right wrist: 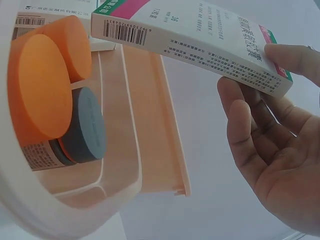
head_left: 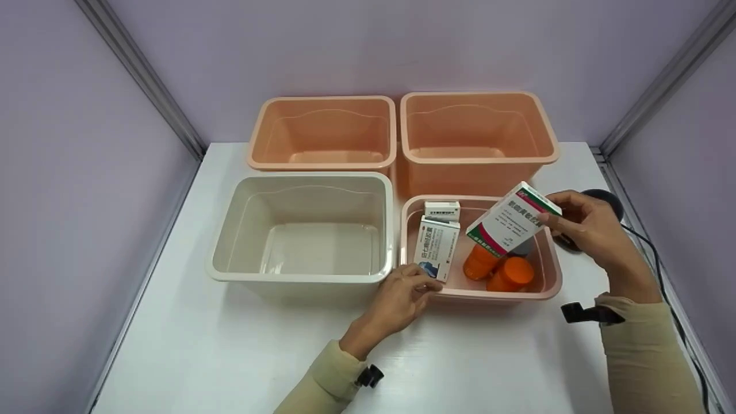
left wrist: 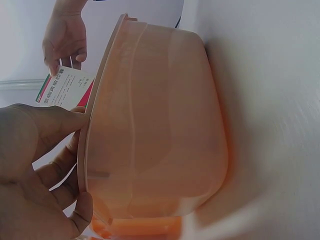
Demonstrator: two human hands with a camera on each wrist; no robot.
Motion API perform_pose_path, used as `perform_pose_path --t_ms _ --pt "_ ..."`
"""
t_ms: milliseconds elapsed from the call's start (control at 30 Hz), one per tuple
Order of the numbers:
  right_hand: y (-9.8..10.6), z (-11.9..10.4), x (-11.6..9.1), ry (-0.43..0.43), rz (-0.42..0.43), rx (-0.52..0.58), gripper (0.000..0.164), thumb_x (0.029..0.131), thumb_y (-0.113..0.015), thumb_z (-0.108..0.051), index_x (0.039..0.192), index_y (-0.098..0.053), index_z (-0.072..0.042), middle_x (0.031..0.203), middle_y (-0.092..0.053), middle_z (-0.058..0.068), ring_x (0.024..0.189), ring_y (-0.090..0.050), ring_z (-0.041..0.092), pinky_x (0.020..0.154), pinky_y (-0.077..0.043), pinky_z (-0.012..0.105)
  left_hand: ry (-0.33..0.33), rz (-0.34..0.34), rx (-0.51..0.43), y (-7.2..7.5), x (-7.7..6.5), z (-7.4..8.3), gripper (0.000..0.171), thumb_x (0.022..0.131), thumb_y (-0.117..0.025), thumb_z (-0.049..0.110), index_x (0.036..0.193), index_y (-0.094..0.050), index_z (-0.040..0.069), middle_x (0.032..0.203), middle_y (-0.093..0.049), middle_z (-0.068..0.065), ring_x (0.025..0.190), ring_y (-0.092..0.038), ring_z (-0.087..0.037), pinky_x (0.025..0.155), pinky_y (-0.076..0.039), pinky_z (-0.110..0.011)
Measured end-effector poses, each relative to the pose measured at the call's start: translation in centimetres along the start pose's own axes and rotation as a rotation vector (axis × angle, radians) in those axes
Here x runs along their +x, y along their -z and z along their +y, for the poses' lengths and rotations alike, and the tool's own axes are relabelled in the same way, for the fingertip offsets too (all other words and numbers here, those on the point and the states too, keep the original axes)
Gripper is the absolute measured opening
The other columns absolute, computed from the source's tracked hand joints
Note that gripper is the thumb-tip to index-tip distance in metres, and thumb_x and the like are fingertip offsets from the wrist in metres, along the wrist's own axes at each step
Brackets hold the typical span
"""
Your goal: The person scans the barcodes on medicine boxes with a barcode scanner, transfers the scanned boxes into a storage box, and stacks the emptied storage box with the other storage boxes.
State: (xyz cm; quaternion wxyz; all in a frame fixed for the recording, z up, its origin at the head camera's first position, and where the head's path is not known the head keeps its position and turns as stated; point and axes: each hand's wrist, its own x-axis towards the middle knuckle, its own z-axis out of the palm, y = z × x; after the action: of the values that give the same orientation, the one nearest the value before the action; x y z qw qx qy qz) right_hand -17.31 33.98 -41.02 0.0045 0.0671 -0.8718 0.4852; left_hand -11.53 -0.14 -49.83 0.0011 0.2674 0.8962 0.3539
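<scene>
My right hand (head_left: 589, 230) pinches one end of a white medicine box (head_left: 512, 221) with green and magenta bands, tilted above the front pink bin (head_left: 489, 295). A barcode shows on its side in the right wrist view. My left hand (head_left: 402, 296) grips the near rim of that bin by its left corner, thumb outside and fingers over the edge in the left wrist view. Inside the bin, two white medicine boxes (head_left: 438, 244) lean at the left. Orange-capped bottles (head_left: 517, 271) and a bottle with a dark grey cap (right wrist: 89, 125) lie at the right.
A cream bin (head_left: 302, 279) stands left of the pink one. Two orange bins (head_left: 322, 167) are lined up behind, along the back wall. A black round object (head_left: 604, 201) with a cable (head_left: 661, 276) sits at the table's right edge.
</scene>
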Motion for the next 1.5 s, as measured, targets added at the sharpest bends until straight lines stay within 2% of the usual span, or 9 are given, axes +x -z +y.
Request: perform_pose_path --t_ms 100,433,600,800,933,1067,1233,1333,1500 --pt "0.2 -0.1 -0.1 0.022 0.029 0.014 0.028 0.094 -0.069 -0.014 0.118 -0.063 -0.001 0.096 -0.068 -0.016 0.074 -0.061 0.007 0.064 -0.053 0.018 0.002 -0.005 -0.017 0.0 0.0 0.0 0.017 0.093 -0.07 0.014 0.105 -0.078 0.024 0.099 -0.065 0.005 0.111 -0.059 -0.015 0.102 -0.044 -0.029" --pt "1.5 0.7 -0.6 0.003 0.082 0.008 0.025 0.095 -0.068 -0.014 0.118 -0.064 -0.007 0.099 -0.067 -0.018 0.075 -0.061 0.005 0.065 -0.053 0.015 -0.006 0.001 -0.007 -0.2 0.0 -0.1 0.019 0.092 -0.07 0.014 0.106 -0.077 0.025 0.1 -0.065 0.007 0.111 -0.059 -0.014 0.102 -0.044 -0.029" --pt "2.2 1.0 -0.9 0.013 0.096 0.046 0.023 0.095 -0.067 -0.01 0.117 -0.064 -0.007 0.1 -0.068 -0.016 0.079 -0.064 0.003 0.067 -0.054 0.015 0.005 -0.003 -0.013 -0.2 0.0 -0.1 0.018 0.092 -0.07 0.015 0.106 -0.077 0.024 0.101 -0.065 0.006 0.11 -0.059 -0.014 0.101 -0.045 -0.03" --pt "3.1 1.1 -1.3 0.004 0.129 0.078 0.024 0.095 -0.067 -0.01 0.118 -0.064 -0.008 0.099 -0.068 -0.014 0.079 -0.065 0.007 0.068 -0.055 0.016 0.003 -0.003 -0.027 -0.1 0.0 -0.1 0.018 0.092 -0.07 0.014 0.106 -0.077 0.023 0.101 -0.066 0.005 0.109 -0.06 -0.014 0.099 -0.046 -0.029" --pt "3.6 1.3 -1.5 0.003 0.147 0.188 0.025 0.093 -0.069 -0.007 0.117 -0.065 -0.007 0.098 -0.069 -0.009 0.079 -0.067 0.006 0.066 -0.055 0.016 -0.005 -0.001 -0.024 0.0 0.0 0.0 0.018 0.093 -0.069 0.013 0.106 -0.077 0.023 0.101 -0.066 0.005 0.109 -0.06 -0.015 0.099 -0.047 -0.029" --pt "3.9 1.5 -1.5 -0.013 0.201 0.302 0.024 0.09 -0.071 -0.004 0.113 -0.066 -0.008 0.095 -0.071 -0.007 0.08 -0.068 0.006 0.062 -0.056 0.018 -0.018 0.003 -0.011 0.0 -0.1 -0.1 0.019 0.094 -0.068 0.013 0.106 -0.077 0.024 0.1 -0.065 0.005 0.108 -0.06 -0.015 0.099 -0.047 -0.029" --pt "4.3 2.0 -1.6 0.002 0.222 0.411 0.024 0.089 -0.071 0.0 0.111 -0.066 -0.004 0.094 -0.072 -0.003 0.079 -0.069 0.008 0.062 -0.058 0.019 -0.006 -0.001 -0.006 0.0 -0.1 -0.1 0.019 0.093 -0.069 0.013 0.107 -0.077 0.024 0.1 -0.065 0.006 0.108 -0.059 -0.014 0.098 -0.047 -0.029" --pt "4.5 2.2 -1.8 -0.002 0.236 0.421 0.024 0.089 -0.071 0.0 0.112 -0.066 -0.005 0.094 -0.072 -0.003 0.076 -0.071 0.008 0.063 -0.058 0.018 -0.003 -0.006 -0.009 0.0 -0.1 0.0 0.019 0.093 -0.069 0.013 0.107 -0.077 0.024 0.101 -0.065 0.006 0.109 -0.059 -0.014 0.098 -0.047 -0.029" --pt "5.0 2.3 -2.1 -0.053 0.301 0.354 0.023 0.088 -0.073 -0.004 0.11 -0.066 -0.009 0.093 -0.072 -0.007 0.073 -0.069 0.005 0.061 -0.055 0.015 0.003 -0.005 -0.013 0.0 -0.1 0.0 0.02 0.092 -0.07 0.013 0.107 -0.077 0.023 0.102 -0.065 0.005 0.11 -0.059 -0.015 0.099 -0.048 -0.029"
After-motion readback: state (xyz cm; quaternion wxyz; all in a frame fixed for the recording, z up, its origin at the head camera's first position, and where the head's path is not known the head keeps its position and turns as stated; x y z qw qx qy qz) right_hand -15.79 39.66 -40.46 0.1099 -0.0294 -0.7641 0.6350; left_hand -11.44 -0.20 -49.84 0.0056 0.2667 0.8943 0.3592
